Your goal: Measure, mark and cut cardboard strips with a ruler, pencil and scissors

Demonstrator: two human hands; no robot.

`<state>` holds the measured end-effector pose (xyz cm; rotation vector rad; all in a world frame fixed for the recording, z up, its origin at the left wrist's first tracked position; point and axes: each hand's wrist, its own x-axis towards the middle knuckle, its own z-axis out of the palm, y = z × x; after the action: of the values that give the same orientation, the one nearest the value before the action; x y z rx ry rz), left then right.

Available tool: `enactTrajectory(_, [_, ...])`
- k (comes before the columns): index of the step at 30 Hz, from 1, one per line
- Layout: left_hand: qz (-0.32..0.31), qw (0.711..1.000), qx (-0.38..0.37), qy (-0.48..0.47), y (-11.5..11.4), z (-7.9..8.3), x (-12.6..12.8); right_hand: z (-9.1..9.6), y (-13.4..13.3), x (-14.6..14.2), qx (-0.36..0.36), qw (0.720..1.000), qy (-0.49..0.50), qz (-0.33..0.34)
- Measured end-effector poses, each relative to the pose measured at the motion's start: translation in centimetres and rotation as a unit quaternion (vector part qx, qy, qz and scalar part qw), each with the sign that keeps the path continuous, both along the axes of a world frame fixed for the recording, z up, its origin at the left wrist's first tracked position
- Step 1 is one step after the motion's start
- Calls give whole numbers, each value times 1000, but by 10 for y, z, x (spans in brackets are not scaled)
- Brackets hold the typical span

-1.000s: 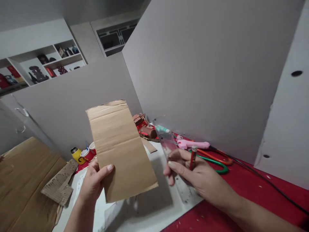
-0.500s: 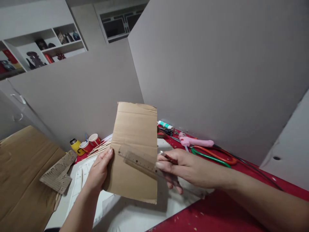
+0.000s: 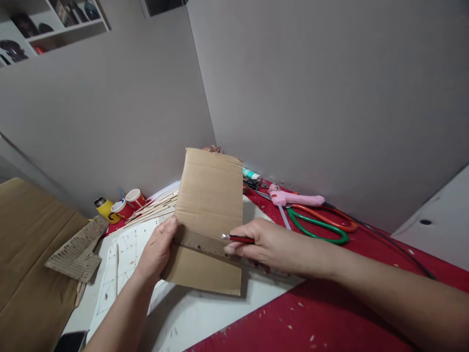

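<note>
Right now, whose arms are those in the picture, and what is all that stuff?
There's no robot here, just a person's two bare hands. The camera sits on the person's head, looking forward and down, so you see roughly what they see.

The left hand grips the edge of a corrugated cardboard piece. The right hand holds a red-and-black pencil beside a see-through ruler lying across the cardboard.

On the red tabletop to the right are a pink hot glue gun and scissors with green and orange handles. Farther back on the left are thin wooden sticks and a yellow bottle.
</note>
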<state>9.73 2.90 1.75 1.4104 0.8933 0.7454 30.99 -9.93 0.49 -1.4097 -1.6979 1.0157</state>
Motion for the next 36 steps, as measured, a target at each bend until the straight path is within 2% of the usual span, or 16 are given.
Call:
enactTrajectory(2, [-75, 997, -10, -19, -2, 1, 1, 0, 1, 1, 26, 999, -16, -10])
enactTrajectory(3, [-88, 996, -9, -26, -2, 2, 2, 0, 1, 2, 32, 999, -18, -21])
enactTrajectory(5, [-71, 997, -2, -40, -2, 5, 2, 2, 0, 8, 36, 998, -18, -57])
enactTrajectory(8, [-6, 998, 9, -64, 2, 10, 1, 5, -5, 21, 39, 993, 7, -109])
enactTrajectory(11, [34, 996, 14, -87, 5, 14, -1, 4, -8, 32, -18, 993, 79, -85])
enactTrajectory(14, [42, 995, 16, -94, 6, 17, -3, -1, -5, 35, -60, 981, 169, -77])
enactTrajectory(18, [39, 995, 14, -87, 6, 19, -6, -6, 2, 31, -28, 954, 262, -141])
enactTrajectory(22, [45, 992, -8, -116, 5, 18, -7, -9, 5, 26, 1, 929, 329, -171])
enactTrajectory(25, [28, 986, -50, -157, 4, 17, -4, -12, 4, 25, 11, 925, 331, -189])
enactTrajectory(30, [18, 974, -124, -188, 4, 16, -1, -21, 3, 28, 6, 935, 285, -210])
enactTrajectory(36, [-23, 960, -159, -229, 7, 11, -3, -24, 3, 25, -4, 941, 214, -263])
